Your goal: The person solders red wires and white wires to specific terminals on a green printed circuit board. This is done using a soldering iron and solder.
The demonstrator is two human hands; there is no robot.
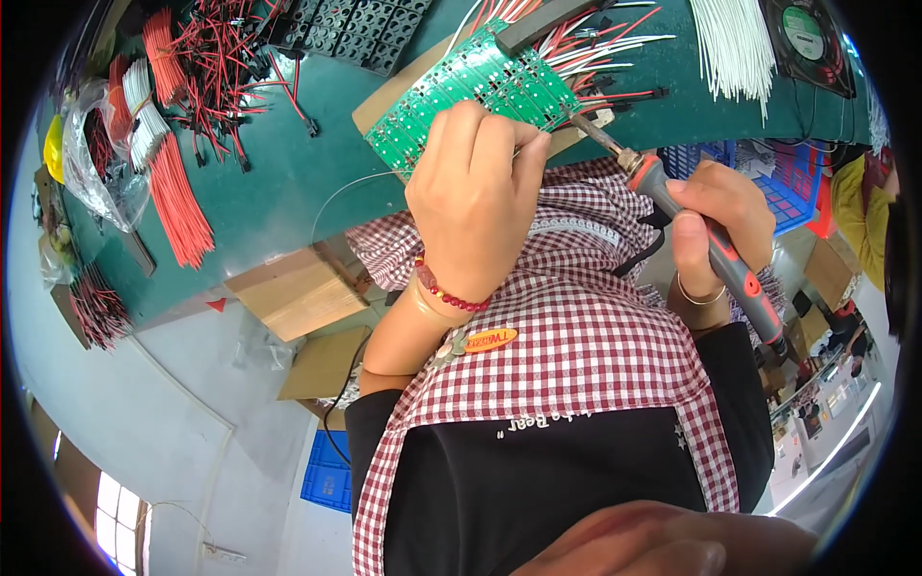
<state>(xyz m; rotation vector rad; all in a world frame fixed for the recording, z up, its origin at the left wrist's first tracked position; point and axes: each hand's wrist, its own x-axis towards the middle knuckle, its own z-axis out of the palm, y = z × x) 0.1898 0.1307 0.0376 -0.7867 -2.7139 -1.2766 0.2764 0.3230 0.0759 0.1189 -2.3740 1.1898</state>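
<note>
My left hand (471, 187) is closed in a pinch over the near edge of a green circuit board panel (461, 82). A thin silvery solder wire (351, 182) runs leftward from that hand; the fingers hide its other end. In my right hand (722, 206) is a grey and red soldering iron (658, 187), gripped by its handle. Its tip points up and left, at the right corner of the panel. Red and white wires (600, 58) stick out past the panel's far right edge. A dark bar (543, 24) lies across the panel's far part.
Bundles of red wires (178, 202) and white wires (144, 115) lie on the green table (288, 182) at left, near tangled black-tipped leads (221, 67). A black tray (351, 29) is behind. More white wires (735, 48) and a fan (807, 38) are at right. Cardboard (303, 293) stands below the table edge.
</note>
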